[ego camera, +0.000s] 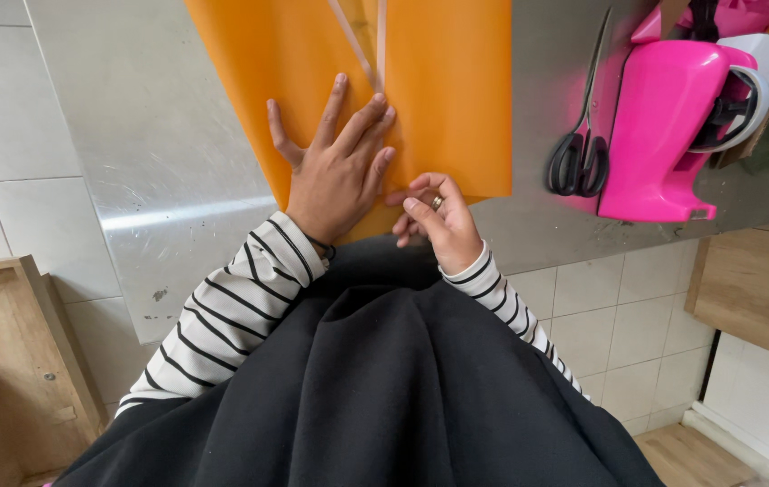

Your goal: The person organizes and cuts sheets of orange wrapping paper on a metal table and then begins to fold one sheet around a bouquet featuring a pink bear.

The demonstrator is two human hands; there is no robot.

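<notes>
An orange sheet (443,99) is laid flat on the steel desk (159,162), reaching its near edge. The left hand (335,171) is pressed palm-down on the sheet, fingers spread, its grip released. The sheet's near edge is pinched by the right hand (438,221), its grip clenched on the material between thumb and fingertips. Black-handled scissors (580,135) and a pink tape dispenser (664,126) are set on the desk to the right, well apart from the hands.

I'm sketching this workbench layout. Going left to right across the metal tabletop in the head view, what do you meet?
Left hand flat on the orange sheet → right hand at the sheet's near edge → black-handled scissors → pink tape dispenser.
</notes>
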